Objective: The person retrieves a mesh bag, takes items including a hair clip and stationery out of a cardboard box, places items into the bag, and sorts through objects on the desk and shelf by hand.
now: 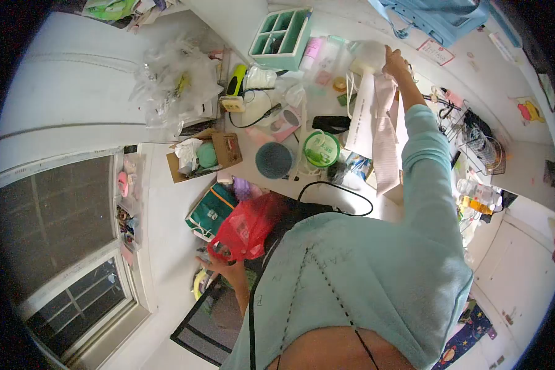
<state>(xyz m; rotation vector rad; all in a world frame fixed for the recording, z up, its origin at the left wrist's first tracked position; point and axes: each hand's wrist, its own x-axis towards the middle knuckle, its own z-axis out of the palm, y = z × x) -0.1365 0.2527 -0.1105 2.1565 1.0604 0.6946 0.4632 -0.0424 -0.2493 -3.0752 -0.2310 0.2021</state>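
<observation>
My left hand (228,271) is low on the left, its fingers stretched out beside the lower end of a red plastic bag (246,228). The bag touches or nearly touches this hand; whether it hangs from it I cannot tell. My right hand (397,65) reaches to the far side of the desk, fingers curled together by a pale translucent item (369,54). What is between those fingers is hidden. Below the right hand stand a white paper bag (362,117) and a pale pink ribbon-like cloth (385,139).
On the cluttered desk are a mint organizer (282,37), a green-lidded tub (321,148), a dark blue round container (274,160) and a black cable (336,184). A cardboard box (230,150) and a green bag (209,209) are left. A wire rack (484,154) is right.
</observation>
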